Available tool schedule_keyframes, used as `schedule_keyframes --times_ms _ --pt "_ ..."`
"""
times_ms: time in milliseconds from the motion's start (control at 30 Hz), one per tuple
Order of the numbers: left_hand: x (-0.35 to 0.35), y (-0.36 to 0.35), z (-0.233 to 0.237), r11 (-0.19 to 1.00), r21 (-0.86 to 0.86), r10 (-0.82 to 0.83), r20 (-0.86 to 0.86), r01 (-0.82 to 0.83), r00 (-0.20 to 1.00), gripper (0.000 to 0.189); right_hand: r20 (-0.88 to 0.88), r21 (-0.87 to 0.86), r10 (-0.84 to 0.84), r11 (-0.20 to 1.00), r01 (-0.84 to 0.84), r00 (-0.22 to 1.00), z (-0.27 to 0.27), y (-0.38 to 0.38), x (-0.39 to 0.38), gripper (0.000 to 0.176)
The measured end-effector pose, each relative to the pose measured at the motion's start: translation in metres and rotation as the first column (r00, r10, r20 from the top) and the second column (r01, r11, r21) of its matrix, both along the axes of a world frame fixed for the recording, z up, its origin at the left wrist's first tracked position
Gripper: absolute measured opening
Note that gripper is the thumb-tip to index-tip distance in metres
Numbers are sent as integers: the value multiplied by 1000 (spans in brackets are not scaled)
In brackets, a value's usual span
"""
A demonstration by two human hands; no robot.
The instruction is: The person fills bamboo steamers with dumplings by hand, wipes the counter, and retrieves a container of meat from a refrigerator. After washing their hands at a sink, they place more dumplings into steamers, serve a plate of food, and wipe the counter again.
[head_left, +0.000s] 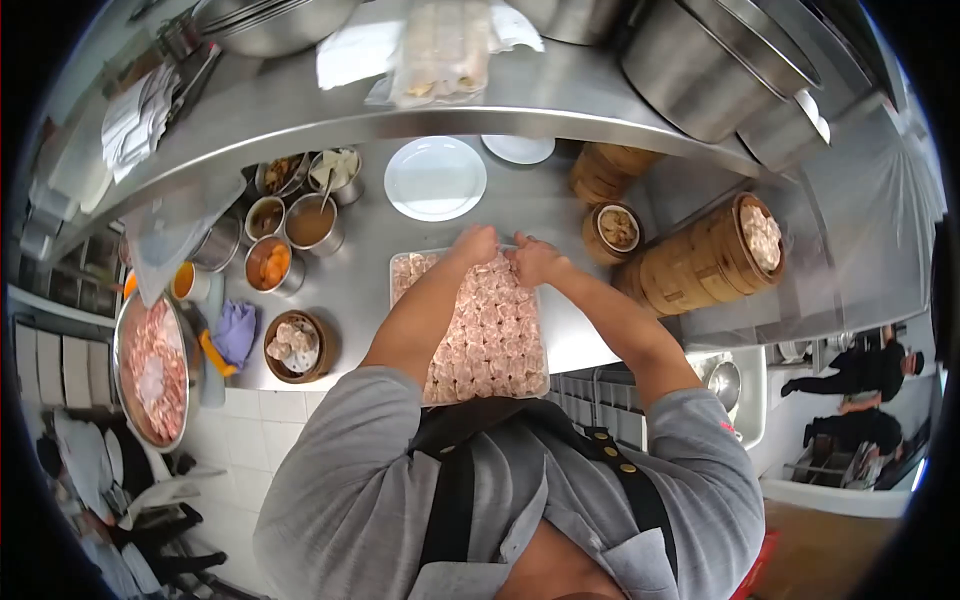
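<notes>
At one dumpling tray (547, 362), far edge: one left hand (477, 244), one right hand (536, 261).
Both bent; cannot tell if holding anything. Two white plates (435, 178) beyond.

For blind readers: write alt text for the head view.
A bare left hand and right hand are close together near the far edge of a tray packed with rows of shumai-like dumplings, on a metal counter. Metal pots stand to the left, stacked bamboo steamers to the right.

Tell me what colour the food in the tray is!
The food is pale pink, best seen in the head view.
</notes>
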State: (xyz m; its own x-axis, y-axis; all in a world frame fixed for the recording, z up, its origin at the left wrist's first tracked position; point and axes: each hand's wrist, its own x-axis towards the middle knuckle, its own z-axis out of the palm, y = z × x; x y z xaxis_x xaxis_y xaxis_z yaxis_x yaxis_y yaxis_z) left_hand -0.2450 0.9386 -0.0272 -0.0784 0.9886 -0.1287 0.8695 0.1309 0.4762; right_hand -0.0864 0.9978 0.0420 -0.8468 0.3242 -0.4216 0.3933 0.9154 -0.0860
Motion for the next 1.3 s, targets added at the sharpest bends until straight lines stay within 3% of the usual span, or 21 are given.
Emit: schedule_keyframes --times_ms 167,300,500,633,733,867,933,1000,1067,1133,1167,1200,1300 --pt "-5 7 -19 999 45 29 -13 -29 999 21 47 -56 9 998 -7 999 36 -7 -8 46" --pt "3 -3 -4 995 -2 99 32 -99 995 22 158 39 28 999 -34 987 20 -9 -14 50" --pt "-2 -4 5 995 -43 90 69 -87 994 22 79 -26 114 993 -112 990 19 0 -12 55" --pt "1 -5 5 989 -46 144 102 -140 984 23 167 -3 111 994 -112 980 2 9 -10 57" --pt "0 -9 8 989 -64 137 104 -131 985 24 104 -69 99 993 -93 990 -6 10 -13 59" --pt "-1 -4 -3 984 -93 161 140 -149 977 25 -117 -18 205 978 -208 972 28 4 3 60" --pt "1 -4 -7 986 54 152 66 -155 986 15 -183 -35 242 967 -252 953 28 9 7 61" --pt "3 -7 2 988 26 150 77 -152 986 15 -257 43 332 942 -332 908 23 9 13 60" --pt "3 -10 1 988 -6 152 87 -152 985 15 -213 26 330 943 -332 920 1 16 17 58" --pt "4 -10 -7 986 121 115 11 -116 993 21 -170 13 338 940 -341 926 4 6 14 57" --pt "2 -10 -11 986 120 119 7 -119 993 21 -154 37 294 956 -291 943 8 2 12 48" --pt "2 -14 -2 992 59 107 52 -110 993 22 -137 62 248 968 -242 959 18 -4 10 39" --pt "6 -24 39 996 -42 83 93 -79 992 24 -109 11 259 966 -259 960 36 -9 7 46"
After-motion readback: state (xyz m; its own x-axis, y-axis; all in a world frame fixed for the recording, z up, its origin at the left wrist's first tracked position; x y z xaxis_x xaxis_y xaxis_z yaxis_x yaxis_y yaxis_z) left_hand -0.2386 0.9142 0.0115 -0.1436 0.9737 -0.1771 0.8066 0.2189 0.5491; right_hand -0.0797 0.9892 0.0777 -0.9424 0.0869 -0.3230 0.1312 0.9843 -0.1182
